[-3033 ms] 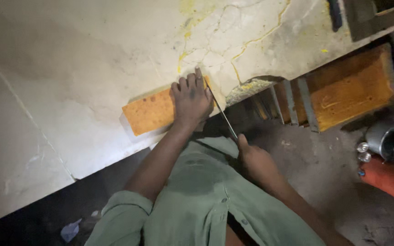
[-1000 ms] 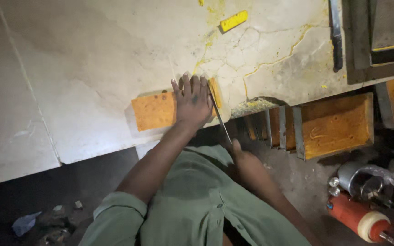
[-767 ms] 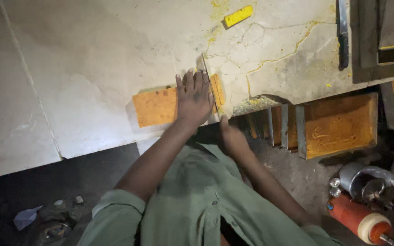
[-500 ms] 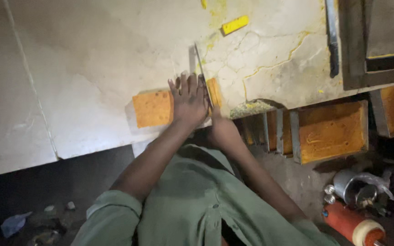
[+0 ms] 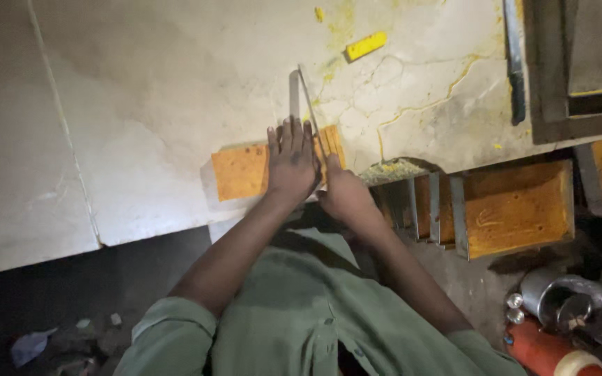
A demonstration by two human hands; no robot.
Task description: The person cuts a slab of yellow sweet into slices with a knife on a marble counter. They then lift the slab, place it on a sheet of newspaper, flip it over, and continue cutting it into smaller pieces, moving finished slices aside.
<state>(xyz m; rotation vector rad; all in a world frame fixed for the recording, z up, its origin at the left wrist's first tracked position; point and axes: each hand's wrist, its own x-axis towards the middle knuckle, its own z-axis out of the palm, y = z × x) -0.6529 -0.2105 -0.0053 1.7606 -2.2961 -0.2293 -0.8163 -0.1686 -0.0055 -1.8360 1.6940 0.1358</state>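
My left hand (image 5: 291, 161) lies flat with its fingers spread on a flat orange-yellow slab (image 5: 240, 171) at the near edge of a pale stone worktop (image 5: 161, 90). Right beside it, my right hand (image 5: 345, 196) grips a long thin metal blade (image 5: 310, 115). The blade runs along the slab's right part, just past my left fingers, and its tip points away from me onto the stone. A narrow strip of the slab (image 5: 334, 143) shows to the right of the blade.
A small yellow piece (image 5: 366, 45) lies farther back on the cracked, yellow-stained stone. Orange metal moulds (image 5: 517, 209) stand below the edge at right. A dark metal frame (image 5: 559, 69) sits at top right. A metal pot (image 5: 566, 303) and red cylinder (image 5: 545, 351) are on the floor.
My right hand came up from below the table edge with the blade and pushed it forward across the slab. My left hand stayed pressed on the slab.
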